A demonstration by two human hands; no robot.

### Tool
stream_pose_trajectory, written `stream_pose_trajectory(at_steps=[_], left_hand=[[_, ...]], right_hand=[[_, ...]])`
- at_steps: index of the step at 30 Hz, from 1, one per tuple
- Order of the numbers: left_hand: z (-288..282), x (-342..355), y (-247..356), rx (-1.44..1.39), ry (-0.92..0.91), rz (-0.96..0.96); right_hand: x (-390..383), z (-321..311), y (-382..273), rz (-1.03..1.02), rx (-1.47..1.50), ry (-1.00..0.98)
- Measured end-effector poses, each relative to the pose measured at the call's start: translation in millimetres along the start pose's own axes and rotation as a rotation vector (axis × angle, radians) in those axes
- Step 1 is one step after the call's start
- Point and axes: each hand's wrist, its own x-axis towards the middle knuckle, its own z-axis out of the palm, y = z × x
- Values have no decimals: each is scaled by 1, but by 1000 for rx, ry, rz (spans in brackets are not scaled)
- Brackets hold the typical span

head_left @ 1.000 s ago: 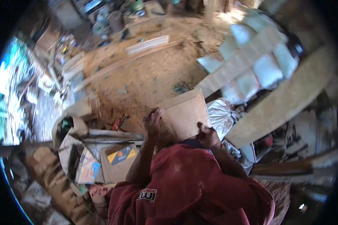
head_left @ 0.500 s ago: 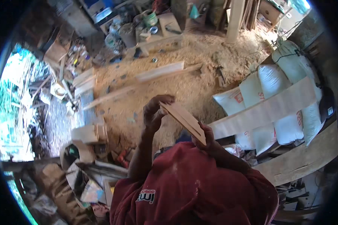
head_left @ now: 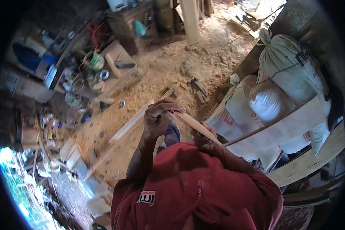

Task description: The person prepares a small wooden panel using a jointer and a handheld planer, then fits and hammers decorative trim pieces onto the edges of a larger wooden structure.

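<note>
A short, pale wooden board (head_left: 193,124) is held in front of my chest, tilted so that mostly its narrow edge shows. My left hand (head_left: 160,117) is closed around its upper left end, with fingers curled over the top. At the lower right end my right hand (head_left: 205,137) grips the board, thumb along its side. The board's far face and part of my right fingers are hidden. On the floor beyond my left hand lie long wooden strips (head_left: 131,122).
Stuffed white sacks (head_left: 270,101) stand at the right, with a long wide plank (head_left: 280,124) leaning across them. A hammer (head_left: 198,87) lies on the shavings-covered floor (head_left: 161,65). A green bucket (head_left: 94,61) stands among clutter at the far left.
The board has turned from showing its broad face to showing mostly its edge, still in both hands. My view has swung to the right, so the surroundings appear rotated.
</note>
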Motion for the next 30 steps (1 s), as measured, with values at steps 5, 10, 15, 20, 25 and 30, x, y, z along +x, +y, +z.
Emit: stream_pose_trajectory(at_steps=[5, 10, 15, 20, 25, 30], left_hand=[[-35, 122, -114, -86, -63, -88], [-46, 234, -208, -54, -218, -180], [-31, 331, -298, -128, -214, -326], [-2, 443, -425, -39, -318, -299], [70, 574, -549, -228, -350, -480], [151, 715, -630, -332, -463, -430]], right_hand=[[87, 49, -89, -185, -40, -60], [151, 101, -175, -189, 77, -173], [212, 122, -274, -197, 5, -124], [270, 147, -422, -67, 113, -318], [287, 200, -576, -270, 199, -434], [273, 289, -698, -500, 235, -376]])
